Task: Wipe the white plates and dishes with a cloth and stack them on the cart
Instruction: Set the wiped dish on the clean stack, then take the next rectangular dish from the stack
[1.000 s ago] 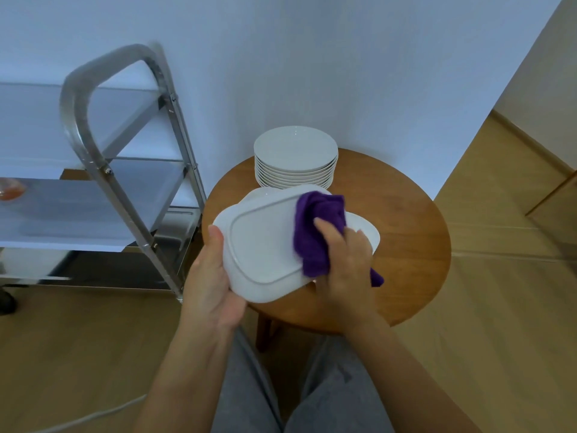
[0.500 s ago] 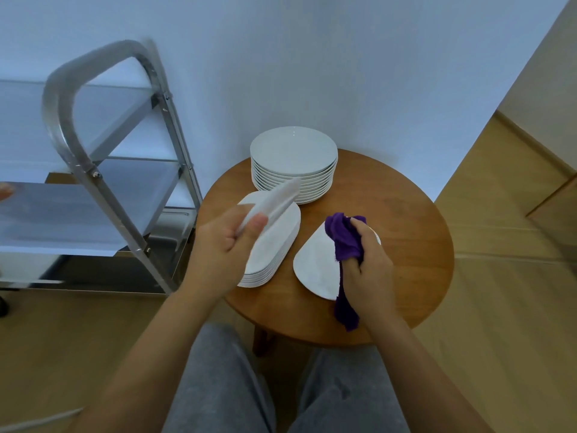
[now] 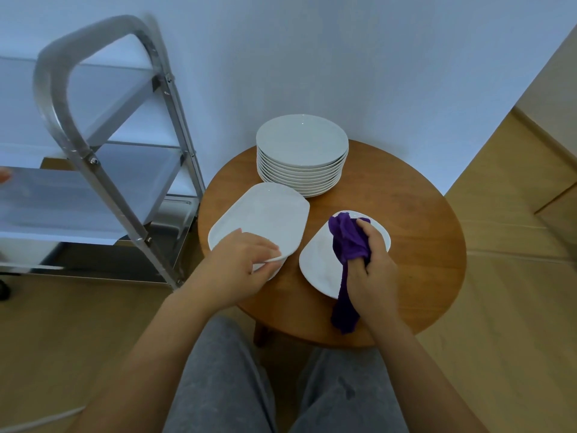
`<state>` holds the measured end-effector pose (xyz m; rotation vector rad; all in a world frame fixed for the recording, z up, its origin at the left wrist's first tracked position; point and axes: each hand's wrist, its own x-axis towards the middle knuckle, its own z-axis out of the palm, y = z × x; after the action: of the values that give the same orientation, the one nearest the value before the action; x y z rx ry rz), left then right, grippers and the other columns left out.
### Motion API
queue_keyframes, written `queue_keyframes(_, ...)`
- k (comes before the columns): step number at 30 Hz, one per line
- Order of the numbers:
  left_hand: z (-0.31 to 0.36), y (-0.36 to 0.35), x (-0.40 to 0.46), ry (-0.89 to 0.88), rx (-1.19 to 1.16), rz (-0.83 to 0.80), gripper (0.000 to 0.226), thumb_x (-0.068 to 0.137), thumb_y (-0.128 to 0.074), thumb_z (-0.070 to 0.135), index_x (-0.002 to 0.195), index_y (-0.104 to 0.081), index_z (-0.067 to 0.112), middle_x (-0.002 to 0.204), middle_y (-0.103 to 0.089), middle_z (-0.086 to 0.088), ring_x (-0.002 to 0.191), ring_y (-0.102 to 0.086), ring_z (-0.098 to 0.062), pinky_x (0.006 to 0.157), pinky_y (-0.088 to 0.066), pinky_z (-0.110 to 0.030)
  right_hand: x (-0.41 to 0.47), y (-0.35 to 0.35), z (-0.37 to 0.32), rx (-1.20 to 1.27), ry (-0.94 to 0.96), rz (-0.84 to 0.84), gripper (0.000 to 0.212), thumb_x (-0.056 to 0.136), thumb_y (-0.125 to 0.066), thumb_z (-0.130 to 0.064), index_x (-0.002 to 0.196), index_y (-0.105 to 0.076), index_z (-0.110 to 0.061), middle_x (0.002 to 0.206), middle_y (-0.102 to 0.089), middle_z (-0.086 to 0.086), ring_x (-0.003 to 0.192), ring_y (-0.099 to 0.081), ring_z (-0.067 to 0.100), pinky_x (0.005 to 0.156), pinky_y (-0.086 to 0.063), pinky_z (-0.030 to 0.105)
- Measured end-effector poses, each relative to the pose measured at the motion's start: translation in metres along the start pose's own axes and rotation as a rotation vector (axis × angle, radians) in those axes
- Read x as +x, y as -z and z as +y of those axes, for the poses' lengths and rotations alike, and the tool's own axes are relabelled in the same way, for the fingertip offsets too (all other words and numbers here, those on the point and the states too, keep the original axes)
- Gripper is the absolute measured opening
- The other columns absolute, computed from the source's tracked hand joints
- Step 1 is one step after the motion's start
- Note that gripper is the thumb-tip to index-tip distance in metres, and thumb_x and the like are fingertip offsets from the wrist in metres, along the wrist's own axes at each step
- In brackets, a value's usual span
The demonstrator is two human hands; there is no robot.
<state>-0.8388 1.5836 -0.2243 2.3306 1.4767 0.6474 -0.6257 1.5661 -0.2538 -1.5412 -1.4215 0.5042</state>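
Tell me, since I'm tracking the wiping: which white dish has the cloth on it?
The rounded triangular plate nearest the right hand, under the purple cloth; the other dishes are bare.

We cannot see the near rim of the rectangular dish [image 3: 265,218] under the left hand [image 3: 240,264], nor count any dishes beneath it. The right hand [image 3: 371,264] and purple cloth [image 3: 346,245] cover part of the rounded plate [image 3: 318,260]. Left of the left hand, the cart [image 3: 93,170] is cut by the picture's edge, where a small reddish thing [image 3: 3,175] is too cropped to identify.
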Motion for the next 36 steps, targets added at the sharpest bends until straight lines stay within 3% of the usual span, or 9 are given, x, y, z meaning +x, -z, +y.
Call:
queue_keyframes(4, -0.027, -0.016, -0.001, 0.076, 0.137, -0.129, 0.03, 0.093, -0.053, 0.027, 0.121, -0.062, 0.027, 0.132, -0.056, 0.011, 0.128, -0.042, -0.006, 0.112, 0.001, -0.033, 0.001, -0.003, 0.004, 0.007, -0.04, -0.006, 0.039, 0.096, -0.048, -0.011, 0.134, -0.045, -0.019, 0.093, -0.052, -0.023, 0.071, -0.056, 0.001, 0.054, -0.04, 0.003)
queue_keyframes(8, -0.044, -0.029, -0.004, 0.141, 0.021, -0.106, 0.03, 0.092, -0.053, 0.018, 0.12, -0.063, 0.022, 0.133, -0.055, 0.007, 0.131, -0.04, -0.007, 0.109, 0.0, -0.028, 0.002, -0.005, 0.008, 0.045, -0.073, -0.002, 0.037, 0.096, -0.047, -0.012, 0.131, -0.045, -0.023, 0.093, -0.053, -0.025, 0.076, -0.055, -0.008, 0.056, -0.041, 0.004)
queue_keyframes(12, -0.05, -0.028, 0.001, 0.205, -0.12, -0.024, 0.022, 0.088, -0.058, 0.019, 0.107, -0.07, 0.018, 0.124, -0.062, 0.004, 0.124, -0.046, -0.006, 0.11, -0.003, -0.027, 0.004, -0.006, 0.01, 0.055, -0.103, 0.01, 0.037, 0.096, -0.047, -0.012, 0.132, -0.046, -0.021, 0.098, -0.057, -0.013, 0.069, -0.055, 0.003, 0.052, -0.04, 0.004)
queue_keyframes(16, -0.016, -0.036, -0.001, 0.091, -0.086, 0.241, 0.022, 0.086, -0.062, 0.021, 0.103, -0.071, 0.011, 0.108, -0.069, -0.002, 0.106, -0.058, -0.011, 0.104, -0.032, -0.031, 0.009, -0.005, 0.015, 0.08, -0.131, 0.039, 0.037, 0.096, -0.048, -0.013, 0.132, -0.046, -0.02, 0.104, -0.057, -0.01, 0.076, -0.056, 0.0, 0.056, -0.041, 0.003)
queue_keyframes(19, 0.028, -0.064, -0.01, -0.075, -0.154, 0.342, 0.023, 0.086, -0.055, 0.027, 0.086, -0.07, 0.011, 0.08, -0.07, 0.0, 0.073, -0.06, -0.004, 0.069, -0.05, -0.014, 0.013, -0.001, 0.017, 0.117, -0.141, 0.063, 0.036, 0.096, -0.048, -0.012, 0.13, -0.047, -0.02, 0.098, -0.055, -0.022, 0.081, -0.053, -0.016, 0.058, -0.041, 0.001)
queue_keyframes(25, 0.038, -0.112, 0.025, 0.65, -0.212, -0.159, 0.043, 0.094, -0.041, 0.049, 0.079, -0.052, 0.01, 0.068, -0.054, 0.0, 0.06, -0.052, -0.012, 0.049, -0.037, -0.019, 0.02, 0.022, 0.018, 0.288, -0.25, 0.22, 0.043, 0.095, -0.053, -0.028, 0.135, -0.04, -0.024, 0.118, -0.053, -0.013, 0.1, -0.054, -0.004, 0.067, -0.045, 0.009)
queue_keyframes(31, 0.032, -0.116, 0.043, 0.729, -0.24, -0.227, 0.027, 0.095, -0.044, 0.023, 0.075, -0.051, 0.008, 0.066, -0.053, -0.003, 0.057, -0.053, -0.016, 0.047, -0.043, -0.02, 0.021, 0.047, 0.029, 0.323, -0.291, 0.281, 0.034, 0.095, -0.053, -0.027, 0.128, -0.05, -0.021, 0.112, -0.061, -0.013, 0.101, -0.058, 0.003, 0.077, -0.045, 0.02)
queue_keyframes(34, 0.036, -0.113, 0.04, 0.784, -0.606, -0.142, 0.023, 0.094, -0.044, 0.02, 0.074, -0.053, 0.013, 0.072, -0.061, -0.004, 0.065, -0.061, -0.019, 0.058, -0.056, -0.031, 0.019, 0.049, 0.034, 0.334, -0.3, 0.284, 0.034, 0.093, -0.054, -0.028, 0.126, -0.053, -0.021, 0.105, -0.063, -0.018, 0.094, -0.06, -0.003, 0.076, -0.045, 0.021)
queue_keyframes(36, 0.043, -0.111, 0.036, 0.864, -0.885, -0.053, 0.014, 0.094, -0.046, 0.019, 0.082, -0.053, 0.018, 0.085, -0.061, 0.001, 0.075, -0.062, -0.014, 0.049, -0.054, -0.023, 0.016, 0.048, 0.034, 0.33, -0.293, 0.274, 0.039, 0.09, -0.054, -0.034, 0.127, -0.052, -0.022, 0.103, -0.062, -0.021, 0.093, -0.059, -0.005, 0.075, -0.045, 0.019)
